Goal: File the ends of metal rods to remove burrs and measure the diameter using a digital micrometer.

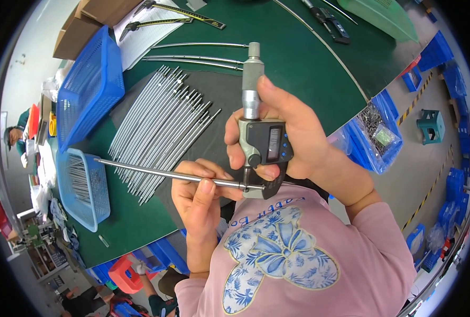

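Note:
My right hand (293, 124) grips a digital micrometer (254, 129), its thimble pointing away from me and its small screen facing up. Between thumb and fingers, my left hand (199, 195) pinches a thin metal rod (166, 172). The rod slants slightly down to the right, and its right end sits in the micrometer's jaw gap. Whether the measuring faces touch the rod I cannot tell. Beyond my left hand, many similar metal rods (155, 127) lie side by side on a dark mat (213, 84).
At left stand a blue basket (95, 84) and a light blue basket (98, 185) holding rods. Calipers (155, 22) rest on paper at the far side of the green table (298, 47). A second micrometer (327, 21) lies far right. A blue bin (372, 150) stands beside the table.

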Motion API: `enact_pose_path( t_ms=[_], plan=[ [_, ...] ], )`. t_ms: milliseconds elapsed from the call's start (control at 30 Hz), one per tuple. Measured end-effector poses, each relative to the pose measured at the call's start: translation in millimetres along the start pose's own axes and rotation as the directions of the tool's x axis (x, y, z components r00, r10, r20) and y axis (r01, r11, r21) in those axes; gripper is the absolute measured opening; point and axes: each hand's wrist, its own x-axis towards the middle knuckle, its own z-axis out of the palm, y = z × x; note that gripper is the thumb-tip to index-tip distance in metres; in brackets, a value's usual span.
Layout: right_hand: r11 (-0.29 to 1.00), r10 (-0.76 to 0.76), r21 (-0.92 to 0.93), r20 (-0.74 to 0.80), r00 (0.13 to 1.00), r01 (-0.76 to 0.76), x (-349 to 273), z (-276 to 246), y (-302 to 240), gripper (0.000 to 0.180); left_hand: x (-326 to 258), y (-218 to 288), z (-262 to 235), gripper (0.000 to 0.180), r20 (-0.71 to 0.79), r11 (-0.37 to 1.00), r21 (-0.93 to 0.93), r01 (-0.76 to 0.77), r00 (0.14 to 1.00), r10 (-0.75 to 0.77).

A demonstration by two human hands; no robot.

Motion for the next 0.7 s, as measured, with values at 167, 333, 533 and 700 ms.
enact_pose_path(
  t_ms=[167, 333, 533, 700],
  plan=[
    [0.999, -0.013, -0.038, 0.010, 1.000, 0.013, 1.3, -0.9, 1.3, 0.070, -0.7, -0.3, -2.6, 0.016, -0.014, 1.000, 0.003, 0.008, 1.000, -0.008],
    [0.999, -0.011, -0.035, -0.007, 1.000, 0.011, 1.2, -0.2, 1.1, 0.072, -1.1, -0.3, -3.6, 0.017, -0.023, 1.000, 0.013, 0.013, 1.000, -0.013],
    [0.996, 0.025, -0.087, -0.033, 0.999, -0.028, -1.8, -3.1, -12.4, 0.072, 0.4, 1.2, 0.6, 0.015, -0.050, 1.000, -0.005, -0.021, 0.999, 0.021],
    [0.861, -0.291, -0.485, -0.219, 0.931, 0.155, -1.4, -54.0, -58.6, 0.030, -3.7, -5.3, -8.8, 0.012, -0.074, 0.999, 0.048, -0.022, 0.997, 0.026]
  ],
)
